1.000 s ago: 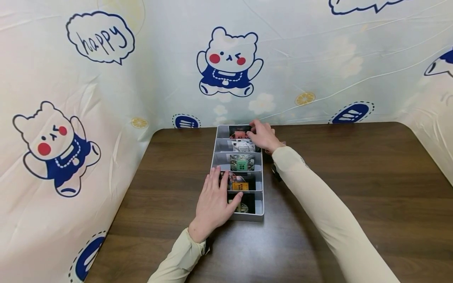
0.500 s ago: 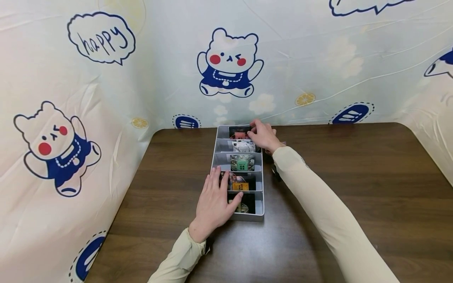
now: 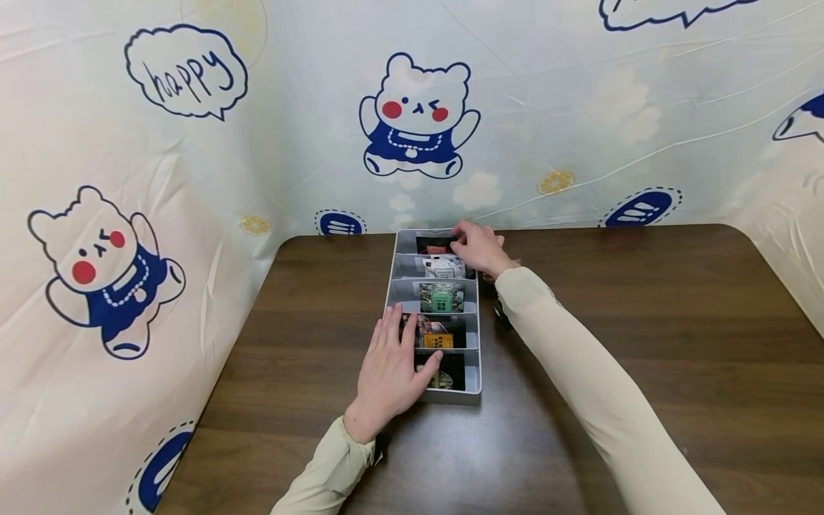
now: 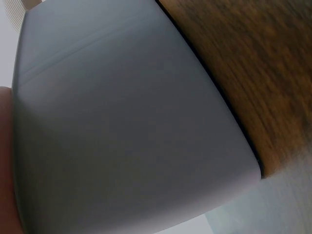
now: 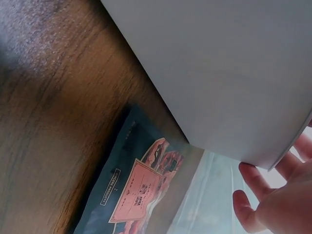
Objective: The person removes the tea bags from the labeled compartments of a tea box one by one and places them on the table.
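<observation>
A long grey divider tray (image 3: 473,372) stands on the table, an upright small packet in each compartment. My right hand (image 3: 479,248) reaches over its far right corner, thumb and fingertips pinching the pink-labelled dark packet (image 3: 438,250) in the farthest compartment. In the right wrist view, fingers (image 5: 256,183) bend around the tray's rim. My left hand (image 3: 389,368) rests across the near left side, fingers spread and straight, partly hiding the orange-labelled packet (image 3: 438,340) and the nearest dark packet (image 3: 453,372). A white packet (image 3: 444,267) and a green-labelled packet (image 3: 442,298) show between the hands.
Another dark packet with a pink label (image 5: 139,187) lies flat on the table (image 3: 631,315) beside the tray's right wall, mostly hidden by my right forearm in the head view. A printed cloth (image 3: 309,136) rises behind the table's far edge.
The packet in the farthest compartment has tipped or sunk, so less of its pink label shows. Both hands stay nearly where they were. The head view has shifted slightly.
</observation>
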Action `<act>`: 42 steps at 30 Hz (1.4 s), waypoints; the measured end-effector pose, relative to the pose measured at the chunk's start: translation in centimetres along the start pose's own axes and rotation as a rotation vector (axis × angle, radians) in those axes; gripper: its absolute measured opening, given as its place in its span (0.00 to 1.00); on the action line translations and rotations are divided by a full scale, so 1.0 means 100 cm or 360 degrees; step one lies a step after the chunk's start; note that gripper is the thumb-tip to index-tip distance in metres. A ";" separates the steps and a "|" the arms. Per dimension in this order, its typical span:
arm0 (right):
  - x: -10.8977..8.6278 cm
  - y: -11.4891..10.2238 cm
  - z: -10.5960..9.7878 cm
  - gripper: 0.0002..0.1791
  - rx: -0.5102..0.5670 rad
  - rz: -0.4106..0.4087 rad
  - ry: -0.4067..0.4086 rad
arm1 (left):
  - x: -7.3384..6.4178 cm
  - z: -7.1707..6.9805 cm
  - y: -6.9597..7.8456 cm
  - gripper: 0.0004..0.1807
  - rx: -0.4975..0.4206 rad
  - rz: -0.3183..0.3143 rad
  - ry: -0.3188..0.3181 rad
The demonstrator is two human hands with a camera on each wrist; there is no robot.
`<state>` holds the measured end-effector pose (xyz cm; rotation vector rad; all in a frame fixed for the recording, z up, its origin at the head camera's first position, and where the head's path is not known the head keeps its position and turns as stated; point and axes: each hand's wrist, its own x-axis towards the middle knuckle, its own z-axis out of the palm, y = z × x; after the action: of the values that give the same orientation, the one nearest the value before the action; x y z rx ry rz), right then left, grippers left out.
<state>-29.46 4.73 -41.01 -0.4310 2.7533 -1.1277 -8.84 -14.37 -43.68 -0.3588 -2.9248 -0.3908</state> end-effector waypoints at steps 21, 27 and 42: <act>0.000 -0.005 -0.001 0.16 -0.0021 0.0081 -0.0063 | 0.001 0.001 0.000 0.41 0.0005 0.0013 0.0015; 0.001 -0.004 0.002 0.15 -0.0016 0.0072 -0.0056 | 0.001 0.001 0.000 0.41 0.0006 0.0009 0.0007; 0.000 -0.005 0.003 0.14 -0.0010 0.0088 -0.0061 | 0.000 0.001 0.000 0.41 0.0005 -0.0002 0.0006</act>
<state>-29.30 4.20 -40.86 -0.3708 2.7189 -1.0869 -8.88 -14.35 -43.77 -0.3558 -2.9216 -0.3863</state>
